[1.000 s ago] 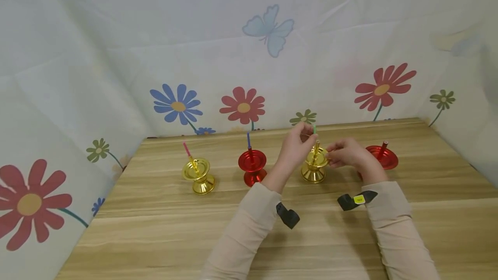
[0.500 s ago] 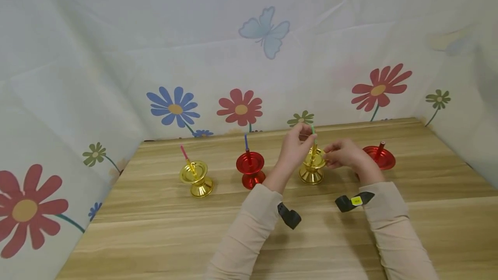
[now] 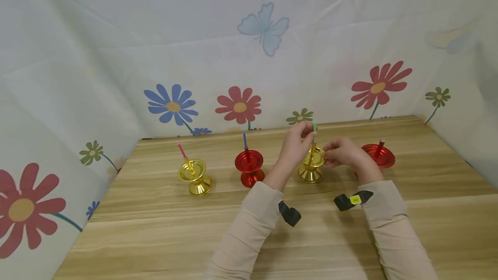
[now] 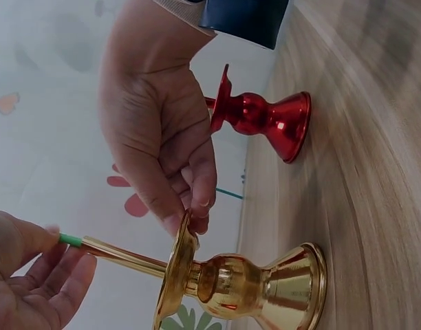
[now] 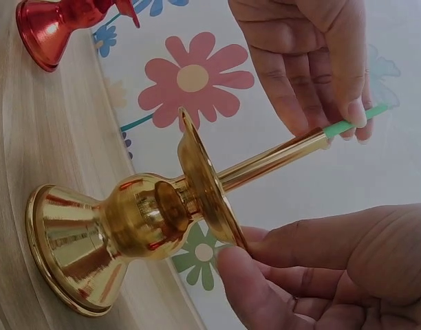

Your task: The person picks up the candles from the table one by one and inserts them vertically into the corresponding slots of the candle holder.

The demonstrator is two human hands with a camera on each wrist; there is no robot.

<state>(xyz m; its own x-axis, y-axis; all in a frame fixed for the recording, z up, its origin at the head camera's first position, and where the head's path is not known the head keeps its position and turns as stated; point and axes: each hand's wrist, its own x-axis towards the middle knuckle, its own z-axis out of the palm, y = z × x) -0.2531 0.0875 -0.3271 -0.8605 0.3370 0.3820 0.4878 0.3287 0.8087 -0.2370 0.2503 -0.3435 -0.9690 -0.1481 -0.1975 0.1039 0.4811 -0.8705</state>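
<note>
My left hand (image 3: pixel 292 145) pinches a thin green candle (image 5: pixel 339 128) between thumb and fingers. The candle's lower end sits at the mouth of the upright tube on a gold candlestick (image 3: pixel 310 173). My right hand (image 3: pixel 344 154) grips the rim of that candlestick's dish (image 5: pixel 205 182) with thumb and fingertips. The gold base (image 4: pixel 293 292) stands upright on the table. In the left wrist view, the left hand's fingertips are right beside the top of the tube (image 4: pixel 121 254).
Left on the wooden table (image 3: pixel 155 232) stand a gold candlestick (image 3: pixel 200 186) with a pink candle (image 3: pixel 181 150) and a red candlestick (image 3: pixel 250 163) with a blue candle (image 3: pixel 245 140). Another red candlestick (image 3: pixel 385 158), its tube bare, is beyond my right hand. A flowered cloth (image 3: pixel 194 64) hangs behind.
The green candle has come down from just above the gold tube to its mouth, held in my left hand. My right hand keeps its grip on the dish rim. The view has shifted slightly.
</note>
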